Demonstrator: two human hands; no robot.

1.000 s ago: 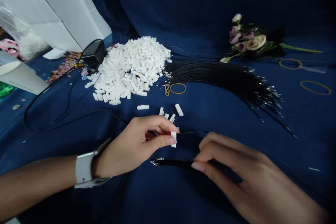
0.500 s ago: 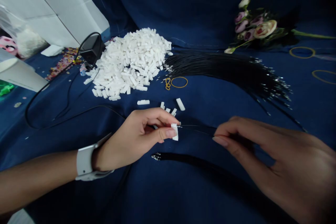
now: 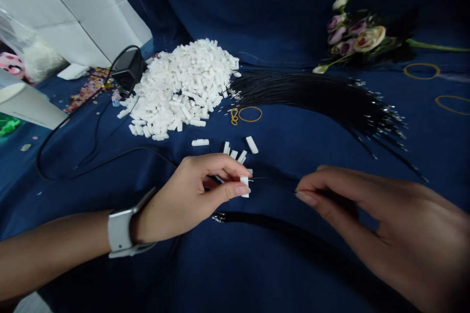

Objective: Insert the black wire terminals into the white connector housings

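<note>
Head view: left fingers [image 3: 235,190] pinching white, apparently plastic connector [image 3: 245,194]

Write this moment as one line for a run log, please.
left hand: pinches white plastic connector | right hand: pinches thin black wire, tip near connector | nearby: white connector pile, black wire bundle

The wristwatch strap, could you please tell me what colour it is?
The strap is white, clearest in the head view.
</note>
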